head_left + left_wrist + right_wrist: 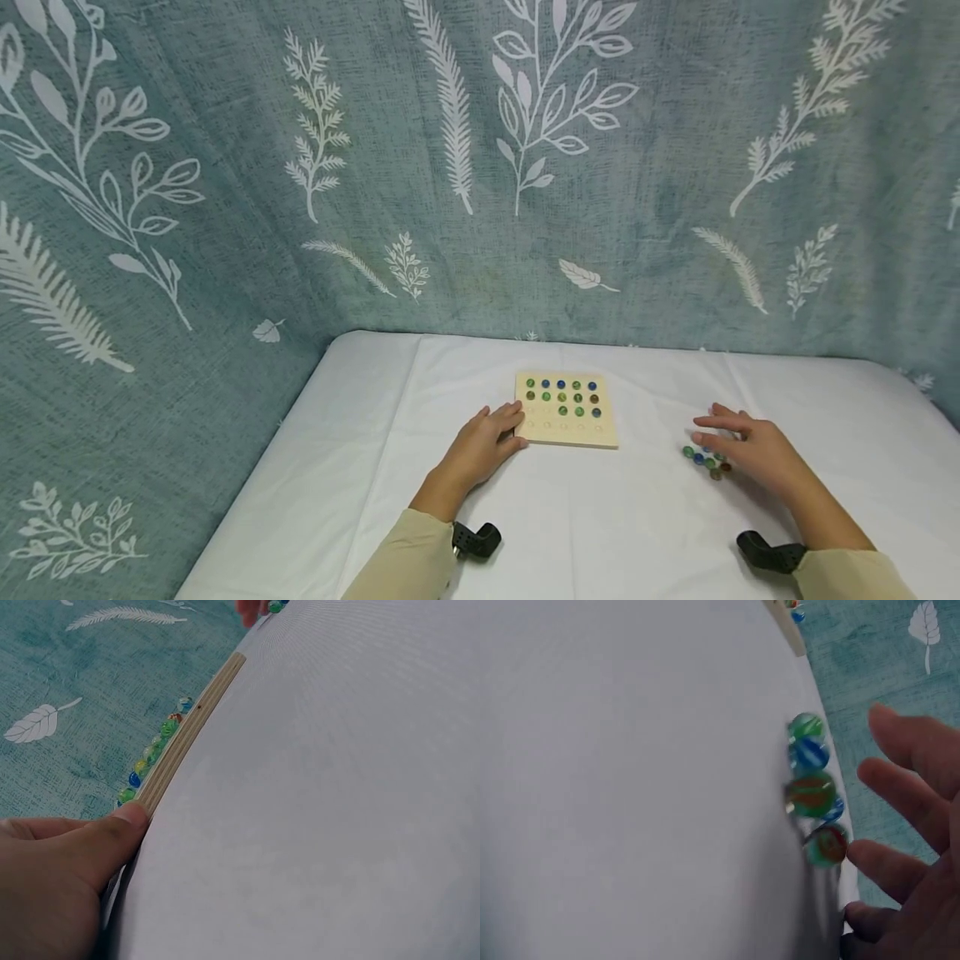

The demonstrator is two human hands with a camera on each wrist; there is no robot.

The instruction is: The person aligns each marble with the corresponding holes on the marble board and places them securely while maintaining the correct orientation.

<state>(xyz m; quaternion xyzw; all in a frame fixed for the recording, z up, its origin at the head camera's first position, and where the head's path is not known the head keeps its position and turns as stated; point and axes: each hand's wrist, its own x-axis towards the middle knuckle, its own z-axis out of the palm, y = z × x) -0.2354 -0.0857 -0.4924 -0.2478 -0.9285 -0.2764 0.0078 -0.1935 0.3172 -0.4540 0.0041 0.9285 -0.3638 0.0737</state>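
My left hand [483,446] holds the near left corner of a pale wooden board [566,435], fingertips at its left edge and thumb at the corner. In the left wrist view the thumb [133,814] lies against the board's side [191,735]. Glass marbles [562,397] fill the board's two far rows and the right part of the third; bare hollows show nearer me. At the right, my right hand [750,446] hovers over a cluster of loose marbles [699,458]. Its thumb and fingers are spread beside the green, blue and brownish marbles [810,793], with nothing between them.
A white cloth [637,533] covers the table, with light creases. Behind it and on the left hangs a teal curtain [450,167] with white leaf prints. Black wrist devices [477,542] sit at both sleeve cuffs.
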